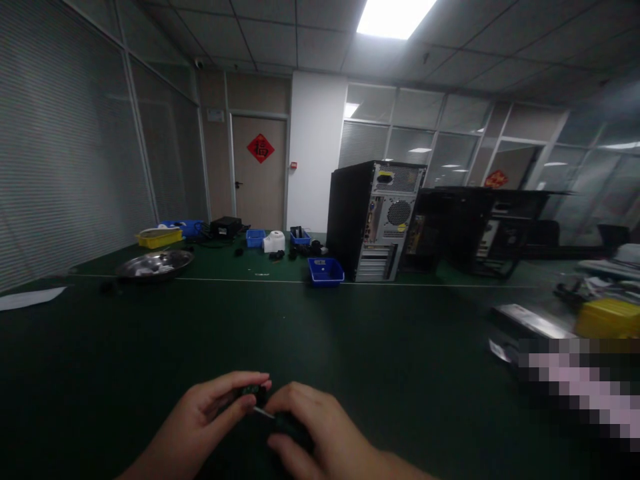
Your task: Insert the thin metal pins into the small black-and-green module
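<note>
My left hand [213,413] is closed on a small dark part [254,391], pinched between its thumb and fingers at the bottom centre. Just right of it, my right hand [320,427] wraps round the dark handle of a screwdriver [264,413]. The tool's thin metal shaft points left and reaches the small part near my left thumb. Whether its tip touches the part cannot be made out. Both hands are low over the green table [300,333].
A blue tray [325,273] stands beyond my hands, beside a black computer tower [370,220]. A metal bowl [156,265] sits at the back left. At the right are a metallic piece [537,321], a yellow bin [609,319] and a blurred pixelated area.
</note>
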The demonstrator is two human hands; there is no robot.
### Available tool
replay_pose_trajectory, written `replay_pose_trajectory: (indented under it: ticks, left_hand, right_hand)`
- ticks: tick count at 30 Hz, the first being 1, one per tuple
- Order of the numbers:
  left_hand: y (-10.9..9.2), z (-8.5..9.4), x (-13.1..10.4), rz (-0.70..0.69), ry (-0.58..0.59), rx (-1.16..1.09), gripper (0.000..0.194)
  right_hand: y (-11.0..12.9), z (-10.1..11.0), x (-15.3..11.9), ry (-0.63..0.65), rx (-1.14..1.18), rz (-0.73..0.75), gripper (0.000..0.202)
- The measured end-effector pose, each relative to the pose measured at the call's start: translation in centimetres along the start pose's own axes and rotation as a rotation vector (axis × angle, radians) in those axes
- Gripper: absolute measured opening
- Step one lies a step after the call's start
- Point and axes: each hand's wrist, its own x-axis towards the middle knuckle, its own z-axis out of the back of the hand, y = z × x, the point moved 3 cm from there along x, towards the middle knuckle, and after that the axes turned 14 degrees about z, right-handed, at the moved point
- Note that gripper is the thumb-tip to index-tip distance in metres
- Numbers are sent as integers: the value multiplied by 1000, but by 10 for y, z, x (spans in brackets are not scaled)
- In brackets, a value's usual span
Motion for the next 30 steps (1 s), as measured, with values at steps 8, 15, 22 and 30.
replay_pose_trajectory:
  ticks: [8, 15, 22, 30]
  left_hand:
    - [6, -4, 0, -14, 122, -109, 32]
    - [7, -7, 1, -28, 177, -280, 27]
    - [3, -5, 1, -101, 93, -253, 24]
    - [-7, 0, 0, -24, 22, -227, 14]
  right_hand:
    - [3, 3, 2, -76, -59, -98, 23]
    - [2, 4, 3, -98, -31, -124, 22]
    - [2, 3, 3, -91, -50, -90, 21]
    - [2, 4, 2, -58, -57, -76, 38]
